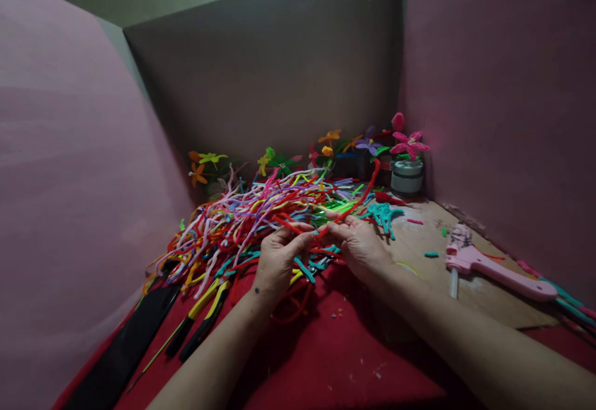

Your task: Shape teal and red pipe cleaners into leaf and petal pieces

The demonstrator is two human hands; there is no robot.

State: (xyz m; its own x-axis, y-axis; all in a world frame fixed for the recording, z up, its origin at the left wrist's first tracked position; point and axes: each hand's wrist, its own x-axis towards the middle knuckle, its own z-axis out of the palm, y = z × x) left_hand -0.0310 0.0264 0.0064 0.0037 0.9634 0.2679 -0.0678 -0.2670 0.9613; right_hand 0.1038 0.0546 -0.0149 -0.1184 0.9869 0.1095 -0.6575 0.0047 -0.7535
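Head view: left hand (pixel 279 255) and right hand (pixel 365 248) both pinch a red fuzzy strip (pixel 362 200) above the red cloth (pixel 344 348), near the board's (pixel 488 307) left side; bending seems in hand, and the next move likely calls for steady fingertips

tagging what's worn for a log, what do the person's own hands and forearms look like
The bare left hand and bare right hand show no gloves, rings or watch; both forearms are sleeveless as far as they show. A small, round, dark spot marks the left wrist.
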